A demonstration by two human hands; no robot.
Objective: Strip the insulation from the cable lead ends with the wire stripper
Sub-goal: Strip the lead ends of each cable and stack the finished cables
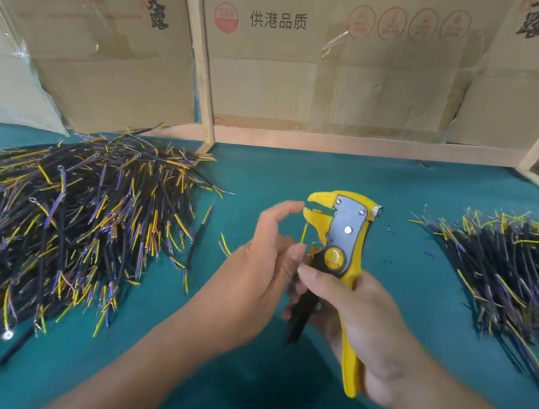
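Wire stripper [345, 242] sits upright in the right hand [355, 327], fingers wrapped round its yellow and black handles. Left hand [256, 268] pinches a cable [299, 306], its yellow lead [304, 231] poking up into the stripper's jaws. Further back on the teal tabletop [296, 174]: big cable pile [67, 220] left, smaller pile [514, 272] right, cardboard boxes [337, 64] behind.

Yellow-black wire stripper [344, 242]; teal table [296, 174]; black cables [67, 220], yellow, seemingly purple leads.
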